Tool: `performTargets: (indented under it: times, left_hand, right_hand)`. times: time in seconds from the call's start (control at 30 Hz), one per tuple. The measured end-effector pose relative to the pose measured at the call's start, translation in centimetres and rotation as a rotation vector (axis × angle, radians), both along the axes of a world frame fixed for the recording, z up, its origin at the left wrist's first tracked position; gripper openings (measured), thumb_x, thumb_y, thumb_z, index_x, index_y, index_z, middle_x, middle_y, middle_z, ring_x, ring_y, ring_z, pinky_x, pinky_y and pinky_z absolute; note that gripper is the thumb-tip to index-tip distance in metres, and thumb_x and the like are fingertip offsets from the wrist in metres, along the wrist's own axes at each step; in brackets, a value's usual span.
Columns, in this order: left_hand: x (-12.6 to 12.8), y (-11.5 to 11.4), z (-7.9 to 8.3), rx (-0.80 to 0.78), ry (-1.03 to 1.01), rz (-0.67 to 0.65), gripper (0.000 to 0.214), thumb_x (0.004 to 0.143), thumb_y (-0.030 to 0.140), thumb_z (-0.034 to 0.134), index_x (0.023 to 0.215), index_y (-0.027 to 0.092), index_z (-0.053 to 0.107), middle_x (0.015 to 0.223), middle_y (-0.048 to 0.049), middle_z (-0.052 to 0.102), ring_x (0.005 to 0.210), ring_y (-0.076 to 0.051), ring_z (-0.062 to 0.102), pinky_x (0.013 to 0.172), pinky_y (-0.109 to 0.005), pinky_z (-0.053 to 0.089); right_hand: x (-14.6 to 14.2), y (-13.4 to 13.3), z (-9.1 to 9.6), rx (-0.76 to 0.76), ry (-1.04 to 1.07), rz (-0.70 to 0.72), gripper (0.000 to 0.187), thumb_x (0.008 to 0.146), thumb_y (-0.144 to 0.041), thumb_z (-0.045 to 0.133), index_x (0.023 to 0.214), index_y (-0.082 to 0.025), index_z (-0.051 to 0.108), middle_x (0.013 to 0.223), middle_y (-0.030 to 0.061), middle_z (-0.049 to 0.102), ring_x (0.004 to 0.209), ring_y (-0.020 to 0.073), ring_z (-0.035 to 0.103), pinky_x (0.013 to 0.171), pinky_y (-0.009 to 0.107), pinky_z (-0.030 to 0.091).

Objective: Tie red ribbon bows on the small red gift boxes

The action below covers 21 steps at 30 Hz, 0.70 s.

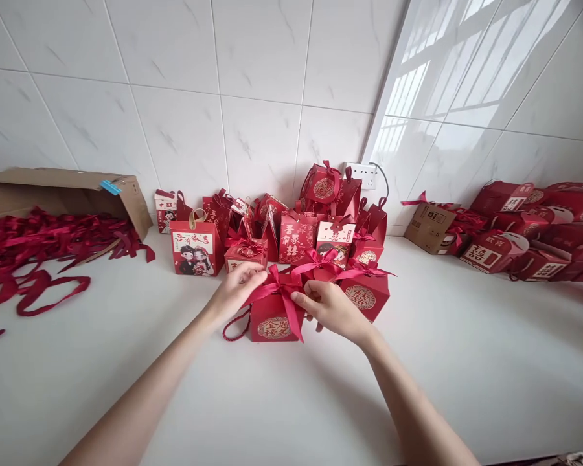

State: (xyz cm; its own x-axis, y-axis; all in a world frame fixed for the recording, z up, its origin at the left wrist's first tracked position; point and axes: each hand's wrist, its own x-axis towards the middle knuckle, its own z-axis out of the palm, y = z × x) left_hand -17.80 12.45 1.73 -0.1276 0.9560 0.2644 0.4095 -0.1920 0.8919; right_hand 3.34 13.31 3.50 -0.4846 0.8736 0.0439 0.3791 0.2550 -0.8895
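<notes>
A red gift box (pixel 276 327) with a gold round emblem stands on the white table in front of me. On its top sits a red ribbon bow (pixel 278 288), its tail hanging down the front. My left hand (pixel 236 290) is closed at the bow's left side, thumb and fingers pinching a ribbon loop. From the right, my right hand (pixel 328 305) pinches the ribbon near the box's upper right edge. A twisted red cord handle (pixel 237 325) lies at the box's left. Right behind stands another red box (pixel 364 296) with a bow.
Several finished-looking red boxes (pixel 298 236) stand along the tiled wall. A cardboard box (pixel 68 184) spills red ribbons (pixel 53 239) at the left. More red boxes (pixel 554 226) and a small carton (pixel 427 228) are stacked at the right. A power strip (pixel 364 176) sits against the wall.
</notes>
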Motion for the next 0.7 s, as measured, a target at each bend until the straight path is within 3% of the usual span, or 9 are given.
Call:
performTargets:
  times: [0.13,0.23,0.37,0.6,0.7]
  left_hand:
    - [0.0,-1.4,-0.4,-0.036,0.004,-0.107,0.038,0.072,0.043,0.062,0.102,0.020,0.060,0.101,-0.0066,0.063,0.105,-0.025,0.057,0.088,-0.037,0.046]
    - [-0.6,-2.1,0.1,-0.100,0.013,-0.187,0.031,0.072,0.042,0.062,0.093,0.020,0.057,0.096,-0.0046,0.063,0.097,-0.023,0.059,0.084,-0.034,0.047]
    - [-1.0,-2.4,1.1,-0.148,0.162,-0.222,0.025,0.075,0.042,0.058,0.068,0.019,0.052,0.080,-0.0010,0.058,0.079,-0.019,0.059,0.073,-0.030,0.048]
    - [-0.2,-3.4,1.7,-0.075,0.278,-0.356,0.026,0.075,0.045,0.062,0.064,0.021,0.065,0.120,-0.0072,0.056,0.113,-0.029,0.055,0.090,-0.036,0.048]
    - [-0.1,-3.6,1.7,-0.076,0.257,-0.430,0.032,0.079,0.045,0.059,0.059,0.021,0.065,0.124,-0.0078,0.056,0.122,-0.033,0.048,0.090,-0.039,0.049]
  right_hand:
    - [-0.2,0.4,-0.3,-0.256,0.165,0.143,0.046,0.077,-0.057,0.058,0.059,-0.018,0.044,0.050,-0.0025,0.052,0.046,0.0100,0.055,0.037,0.019,0.048]
    - [0.2,0.8,-0.2,-0.354,0.243,0.176,0.046,0.075,-0.057,0.062,0.058,-0.017,0.045,0.046,-0.0035,0.050,0.045,0.0115,0.057,0.035,0.019,0.047]
    - [1.0,1.6,-0.3,-0.391,0.231,0.145,0.042,0.075,-0.052,0.063,0.058,-0.017,0.047,0.047,-0.0027,0.053,0.042,0.0103,0.056,0.036,0.019,0.047]
    - [0.7,2.1,-0.9,-0.372,0.325,0.008,0.041,0.076,-0.044,0.064,0.051,-0.017,0.045,0.044,-0.0053,0.046,0.036,0.0060,0.047,0.036,0.019,0.046]
    - [0.6,2.0,-1.0,-0.388,0.333,0.007,0.042,0.075,-0.044,0.064,0.051,-0.017,0.044,0.044,-0.0047,0.046,0.037,0.0065,0.046,0.037,0.020,0.047]
